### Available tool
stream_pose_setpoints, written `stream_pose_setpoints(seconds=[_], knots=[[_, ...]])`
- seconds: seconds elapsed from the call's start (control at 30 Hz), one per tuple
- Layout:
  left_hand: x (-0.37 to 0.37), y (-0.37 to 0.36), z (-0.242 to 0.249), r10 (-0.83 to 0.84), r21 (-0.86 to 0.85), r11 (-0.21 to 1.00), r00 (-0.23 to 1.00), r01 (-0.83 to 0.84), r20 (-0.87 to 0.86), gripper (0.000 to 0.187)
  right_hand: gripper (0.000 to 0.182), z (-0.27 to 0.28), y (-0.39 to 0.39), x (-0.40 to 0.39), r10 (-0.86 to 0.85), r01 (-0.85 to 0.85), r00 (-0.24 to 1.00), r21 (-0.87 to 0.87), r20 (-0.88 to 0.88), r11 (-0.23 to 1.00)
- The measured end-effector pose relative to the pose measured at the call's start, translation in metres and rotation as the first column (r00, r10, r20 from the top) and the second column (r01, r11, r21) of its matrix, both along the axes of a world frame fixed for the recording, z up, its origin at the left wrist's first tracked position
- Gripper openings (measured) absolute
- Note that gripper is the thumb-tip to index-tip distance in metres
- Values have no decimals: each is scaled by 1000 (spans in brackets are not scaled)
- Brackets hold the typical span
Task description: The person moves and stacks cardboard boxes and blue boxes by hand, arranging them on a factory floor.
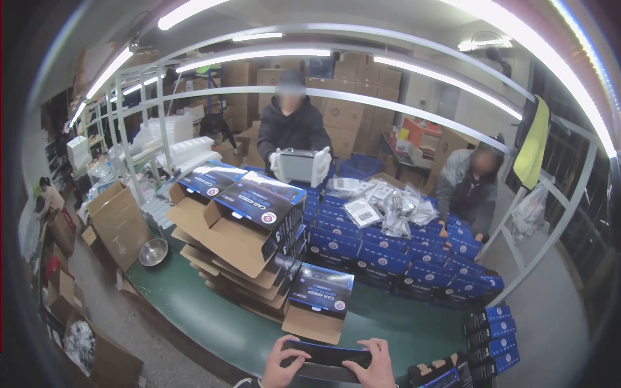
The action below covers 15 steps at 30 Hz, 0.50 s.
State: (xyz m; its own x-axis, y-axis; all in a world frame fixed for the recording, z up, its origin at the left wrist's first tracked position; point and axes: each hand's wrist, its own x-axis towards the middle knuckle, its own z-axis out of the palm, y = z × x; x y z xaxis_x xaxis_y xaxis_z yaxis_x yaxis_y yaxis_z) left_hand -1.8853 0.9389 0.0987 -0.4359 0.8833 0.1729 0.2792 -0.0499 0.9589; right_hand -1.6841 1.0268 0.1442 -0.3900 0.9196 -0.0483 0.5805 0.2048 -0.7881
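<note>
My left hand (284, 363) and my right hand (372, 364) are closed on the two ends of a black box with a blue edge (326, 363). The thumbs press on its near face while the fingers hook over the far edge. Its lower part is cut off by the frame. Just beyond it on the green table (388, 307) lies an open blue carton (320, 289), its brown flap (313, 323) pointing towards me. Left of that carton rises a stack of open blue-and-black cartons (259, 197) with brown flaps spread out.
Rows of blue boxes (381, 257) cover the far right, with clear plastic packets (388, 204) on top. A metal bowl (153, 252) sits at left. Opposite, one gloved person (294, 123) holds a grey device (297, 165); another person (469, 187) handles boxes. More boxes (495, 343) are stacked at lower right.
</note>
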Motion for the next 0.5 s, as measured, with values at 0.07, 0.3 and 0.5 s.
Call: stream_pose_setpoints(seconds=[0.07,0.3,0.5], knots=[[-6,8,-1,-38,-10,999,999,38,26,10,64,0,3,11,18,-19,1000,-45,-20,999],[0,44,4,24,79,993,823,-83,567,18,107,-40,55,71,148,-285,852,-207,-503,936],[4,49,-32,330,45,874,659,-485,676,17,63,-67,144,22,-368,110,653,-398,-662,911]])
